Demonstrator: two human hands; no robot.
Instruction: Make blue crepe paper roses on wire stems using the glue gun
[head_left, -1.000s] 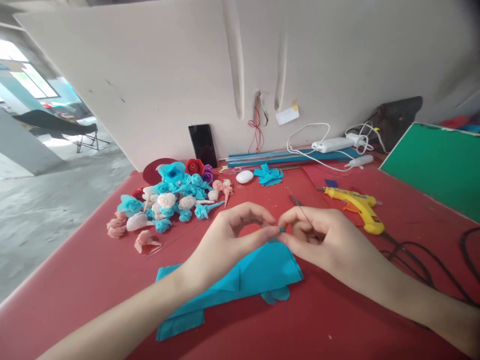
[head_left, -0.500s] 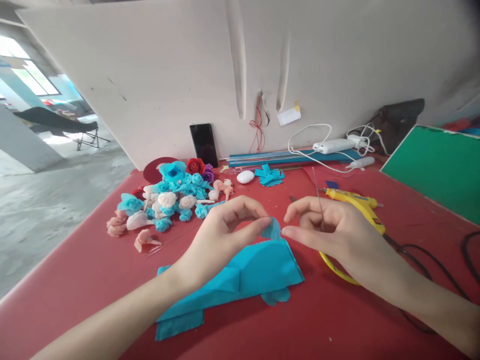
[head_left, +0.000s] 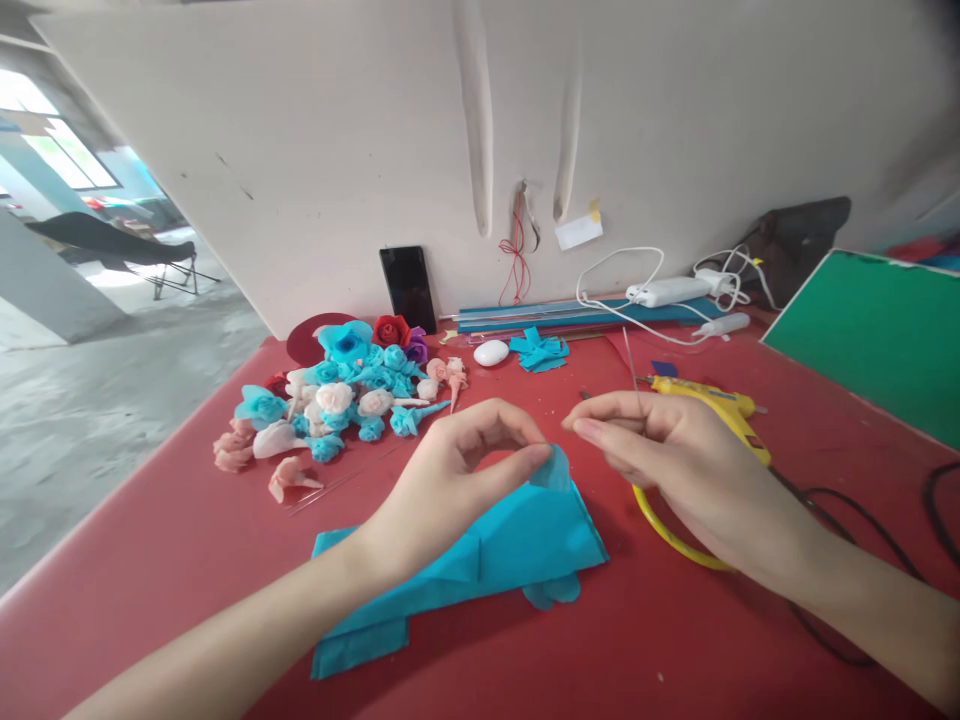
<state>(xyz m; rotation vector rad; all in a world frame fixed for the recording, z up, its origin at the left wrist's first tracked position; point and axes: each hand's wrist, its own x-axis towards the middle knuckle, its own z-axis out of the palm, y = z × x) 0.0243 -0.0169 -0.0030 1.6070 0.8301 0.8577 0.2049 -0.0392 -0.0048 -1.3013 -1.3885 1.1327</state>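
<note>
My left hand [head_left: 461, 465] pinches a small blue paper petal [head_left: 553, 472] between thumb and index finger, above the folded blue crepe paper [head_left: 525, 535]. To its right, my right hand [head_left: 667, 450] is closed, thumb tip against index fingertip. A thin wire [head_left: 629, 358] sticks up from between its fingers; its lower end is hidden by the hand. A small gap separates the two hands. More blue petals [head_left: 555, 592] peek out from under the near edge of the crepe paper.
Blue, white and pink paper flowers [head_left: 334, 400] are heaped at the left. A yellow glue gun [head_left: 709, 405] lies behind my right hand. At the back are a phone [head_left: 409, 290], a white egg-shaped object [head_left: 491, 353], blue strips [head_left: 538, 350] and a white power strip [head_left: 667, 292].
My right thumb and index fingertips, apart before, have come together. The petal in my left hand has shifted slightly down and right and shows more fully.
</note>
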